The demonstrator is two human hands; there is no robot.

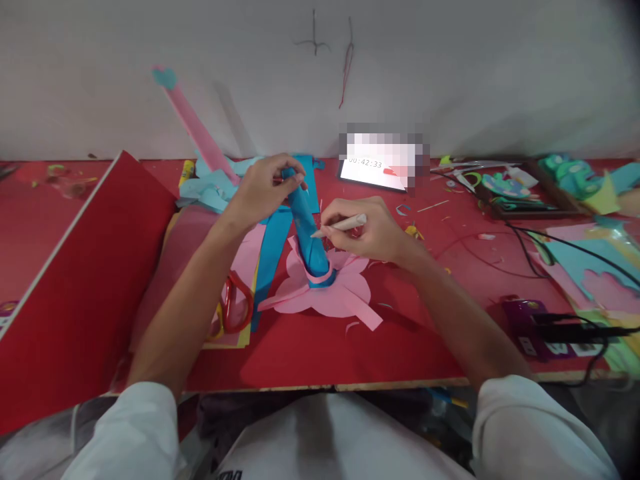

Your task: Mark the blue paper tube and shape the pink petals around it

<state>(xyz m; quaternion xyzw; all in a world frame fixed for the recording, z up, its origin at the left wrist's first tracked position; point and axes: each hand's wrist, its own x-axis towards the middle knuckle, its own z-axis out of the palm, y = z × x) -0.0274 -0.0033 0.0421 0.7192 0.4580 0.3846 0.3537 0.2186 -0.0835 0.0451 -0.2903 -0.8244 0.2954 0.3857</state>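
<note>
A: How far has the work got?

B: The blue tube [304, 217] is rolled and stands tilted at the frame's centre, its foot on the pink flower [347, 287]. A pink band [320, 277] curves round the front of that foot.

A: And what looks undone?

B: I'd judge the fixing unfinished. A pink strip [369, 316] pokes past the petals at lower right with its end loose, and I can't tell whether the foot is stuck down.

A: What are the hands doing?

B: The left hand [265, 190] pinches the tube's top. The right hand [373, 233] grips a white pen [345, 225], its tip at the tube's side; whether it touches, I can't say. The two hands are near but apart.

A: Any writing?

B: The screen [367, 176] at upper centre reads "00:42:33", with its top and right edge blurred out. The purple box [523, 313] at lower right has a white mark like a "W", partly behind a black cable [565, 331]. The lettering on the shirt [320, 443] is cut off at the bottom edge.
</note>
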